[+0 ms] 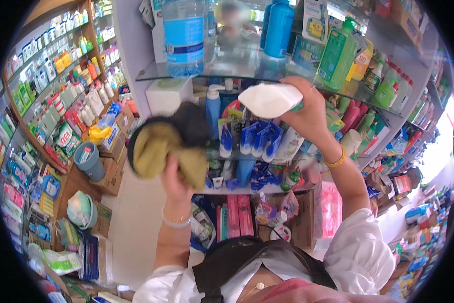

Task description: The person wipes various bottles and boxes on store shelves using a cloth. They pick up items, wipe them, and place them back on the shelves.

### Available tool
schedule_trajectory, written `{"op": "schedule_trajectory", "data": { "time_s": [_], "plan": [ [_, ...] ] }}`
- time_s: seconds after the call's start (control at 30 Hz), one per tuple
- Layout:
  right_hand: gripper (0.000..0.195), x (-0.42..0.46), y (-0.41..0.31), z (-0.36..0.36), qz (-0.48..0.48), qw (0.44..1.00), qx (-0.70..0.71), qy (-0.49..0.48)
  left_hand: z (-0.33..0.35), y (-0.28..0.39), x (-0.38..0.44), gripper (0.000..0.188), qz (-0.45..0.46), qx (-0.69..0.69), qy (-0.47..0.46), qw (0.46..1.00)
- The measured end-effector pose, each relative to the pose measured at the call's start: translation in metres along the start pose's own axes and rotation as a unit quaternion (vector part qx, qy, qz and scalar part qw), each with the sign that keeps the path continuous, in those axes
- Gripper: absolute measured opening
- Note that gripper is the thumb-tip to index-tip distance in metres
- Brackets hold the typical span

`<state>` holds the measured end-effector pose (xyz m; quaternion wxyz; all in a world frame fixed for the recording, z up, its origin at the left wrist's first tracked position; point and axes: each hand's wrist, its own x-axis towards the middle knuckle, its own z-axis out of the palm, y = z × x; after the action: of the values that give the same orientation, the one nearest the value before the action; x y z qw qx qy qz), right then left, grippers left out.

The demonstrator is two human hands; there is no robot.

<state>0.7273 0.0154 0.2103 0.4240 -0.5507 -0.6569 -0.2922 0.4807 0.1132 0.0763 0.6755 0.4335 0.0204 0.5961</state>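
My left hand [174, 183] grips a bunched cloth [192, 163], olive on one side and black on the other, blurred in front of the shelving. In my right hand [311, 111] is a white plastic container [269, 99], tilted so that its pale base faces me; its far side is hidden. It sits just below the front edge of a glass shelf [227, 72]. Behind it, blue-and-white tubes [251, 138] stand on a lower shelf, with a blue pump bottle [213, 100] to their left.
On the glass shelf stand a large clear blue-labelled bottle [184, 41], blue bottles [279, 32] and a green pump bottle [337, 57]. A white box [168, 94] is below. At left, a blue-grey bin [90, 163] and cardboard boxes [107, 176] border the tiled floor [132, 223].
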Motion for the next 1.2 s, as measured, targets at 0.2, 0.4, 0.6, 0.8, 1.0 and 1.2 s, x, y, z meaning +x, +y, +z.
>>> {"op": "schedule_trajectory", "data": {
  "time_s": [0.2,0.4,0.6,0.8,1.0,1.2],
  "plan": [
    [0.038,-0.051,-0.018,-0.001,-0.001,0.998,-0.049,0.030,0.128,0.007,0.024,0.039,0.309,0.324,-0.122,0.886],
    [0.045,-0.088,-0.023,-0.003,0.118,0.991,0.056,-0.001,0.129,0.003,0.023,0.034,0.178,0.258,-0.169,0.934],
    [0.050,-0.116,-0.030,0.015,0.216,0.952,0.205,-0.075,0.100,-0.024,0.028,0.033,-0.006,-0.005,-0.156,0.988],
    [0.052,-0.135,-0.033,0.014,0.281,0.894,0.314,-0.151,0.082,-0.009,0.039,0.039,-0.120,-0.112,-0.075,0.984],
    [0.057,-0.140,-0.043,0.005,0.314,0.857,0.358,-0.197,0.115,-0.002,0.029,0.046,0.244,0.410,-0.228,0.849],
    [0.055,-0.147,-0.041,-0.003,0.441,0.725,0.518,0.107,0.104,-0.086,-0.029,0.043,0.096,0.155,-0.174,0.968]
  ]
}}
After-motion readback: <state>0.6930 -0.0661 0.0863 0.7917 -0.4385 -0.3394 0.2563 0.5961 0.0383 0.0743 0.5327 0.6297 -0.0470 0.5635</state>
